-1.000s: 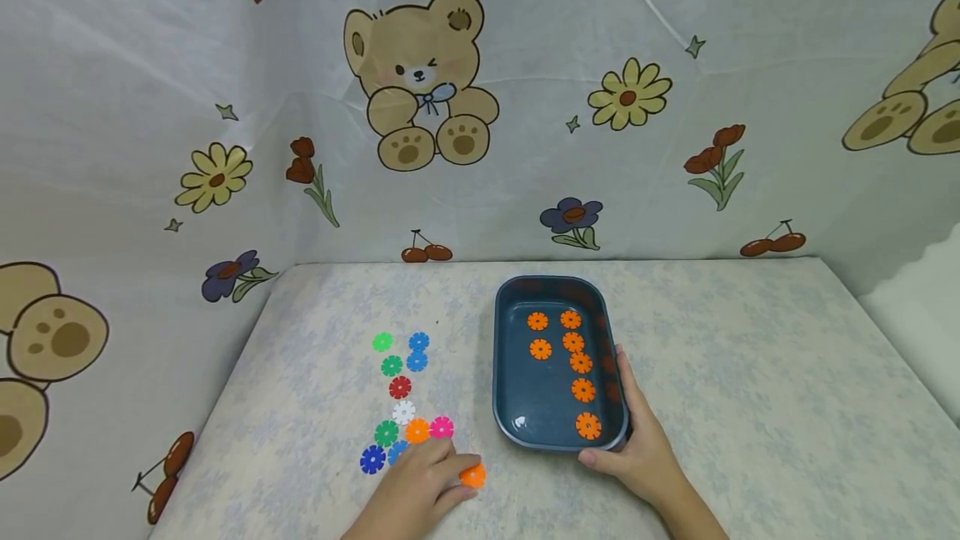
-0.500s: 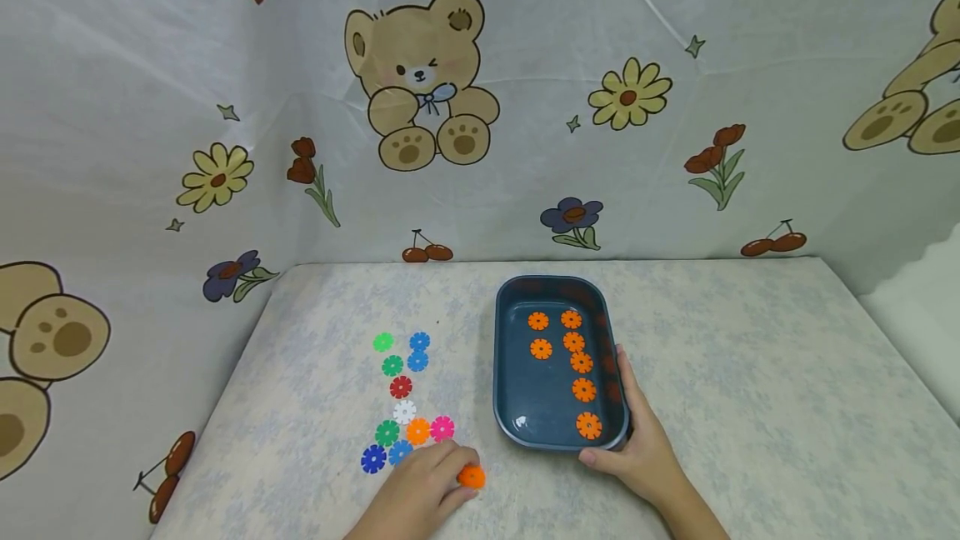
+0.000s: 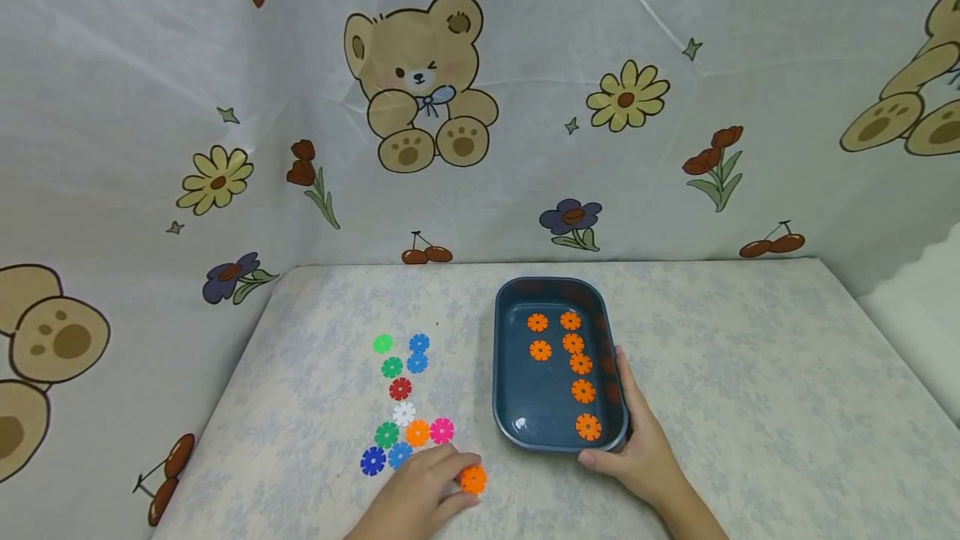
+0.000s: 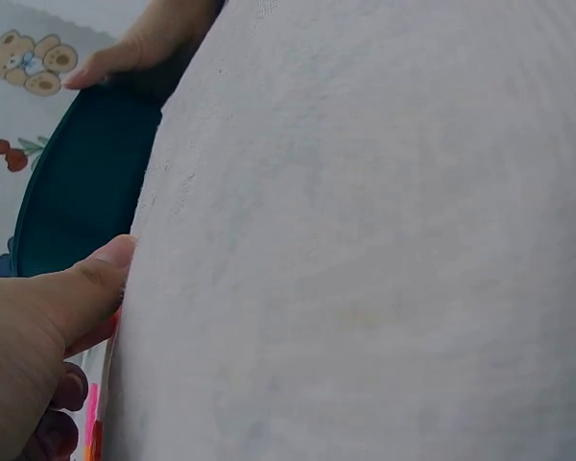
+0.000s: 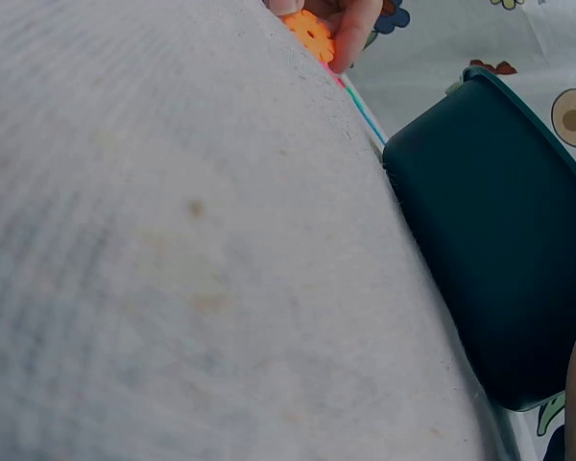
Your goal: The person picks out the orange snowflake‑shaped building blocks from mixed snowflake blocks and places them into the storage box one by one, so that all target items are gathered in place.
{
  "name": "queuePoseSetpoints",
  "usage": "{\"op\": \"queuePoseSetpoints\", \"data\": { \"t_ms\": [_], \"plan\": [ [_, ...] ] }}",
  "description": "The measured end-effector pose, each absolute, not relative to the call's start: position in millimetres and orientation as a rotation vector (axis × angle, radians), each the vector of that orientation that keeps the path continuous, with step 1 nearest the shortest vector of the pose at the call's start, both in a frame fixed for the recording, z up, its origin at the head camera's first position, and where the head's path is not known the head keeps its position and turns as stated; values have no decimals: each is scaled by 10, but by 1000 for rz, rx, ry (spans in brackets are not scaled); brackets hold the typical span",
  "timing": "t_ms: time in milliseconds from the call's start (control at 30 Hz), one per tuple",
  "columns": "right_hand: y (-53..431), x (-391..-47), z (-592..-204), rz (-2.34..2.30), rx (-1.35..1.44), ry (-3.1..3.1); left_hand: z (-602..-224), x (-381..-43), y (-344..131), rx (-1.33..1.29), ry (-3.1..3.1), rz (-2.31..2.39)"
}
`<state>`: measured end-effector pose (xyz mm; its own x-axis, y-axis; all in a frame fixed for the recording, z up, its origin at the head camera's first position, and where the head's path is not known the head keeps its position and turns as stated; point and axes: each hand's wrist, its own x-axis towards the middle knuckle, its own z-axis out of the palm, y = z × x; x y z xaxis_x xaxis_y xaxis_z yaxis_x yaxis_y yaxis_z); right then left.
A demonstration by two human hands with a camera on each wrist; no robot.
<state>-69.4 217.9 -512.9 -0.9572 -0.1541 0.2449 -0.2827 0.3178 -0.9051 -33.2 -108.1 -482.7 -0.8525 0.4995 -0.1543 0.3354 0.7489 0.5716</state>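
Between thumb and fingers of my left hand [image 3: 420, 486] is an orange flower-shaped plastic disc [image 3: 473, 480], its notched face turned towards the head camera. In the right wrist view the same disc [image 5: 312, 36] stands tilted up in the fingertips, near the tabletop. My right hand [image 3: 641, 457] grips the near right corner of a dark blue rectangular tub [image 3: 528, 423], thumb at the front rim and fingers along the right wall. Inside the tub lie several orange discs [image 3: 582, 391]. The left wrist view shows the left thumb [image 4: 82, 293] but hides most of the disc.
Left of the tub several loose discs lie on the pale table [image 3: 765, 390]: green, blue, white, pink, a red one [image 3: 401, 389] and another orange one [image 3: 417, 432]. A bear-print cloth [image 3: 525, 65] hangs behind the table.
The orange disc in my left fingers has turned so that its face shows more fully. My left hand has barely shifted, and the right hand and tub stay in place.
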Motion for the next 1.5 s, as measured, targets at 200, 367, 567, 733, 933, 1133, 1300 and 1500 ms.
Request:
{"op": "queuePoseSetpoints", "data": {
  "t_ms": [200, 367, 567, 733, 933, 1133, 1300, 1500],
  "plan": [
    [2176, -687, -5123, 1730, 398, -2466, -4730, -365, -1101, 587, 2667, 776],
    [2176, -689, -5120, 1727, 392, -2475, -4621, -511, -1171, 518, 2774, 986],
    [2181, -692, -5123, 1731, 391, -2474, -4456, -770, -1074, 387, 2777, 1299],
    [2179, -687, -5127, 1730, 396, -2472, -4346, -982, -844, 389, 2728, 1353],
    [2175, -683, -5129, 1727, 397, -2459, -4252, -1203, -574, 499, 2732, 1243],
    [2174, -685, -5112, 1739, 406, -2459, -4270, -1390, -337, 736, 2827, 973],
    [2177, -689, -5131, 1744, 429, -2442, -4361, -1520, -147, 932, 2972, 496],
    [2174, -690, -5095, 1758, 404, -2464, -4453, -1615, -5, 979, 3033, 90]
  ]
}}
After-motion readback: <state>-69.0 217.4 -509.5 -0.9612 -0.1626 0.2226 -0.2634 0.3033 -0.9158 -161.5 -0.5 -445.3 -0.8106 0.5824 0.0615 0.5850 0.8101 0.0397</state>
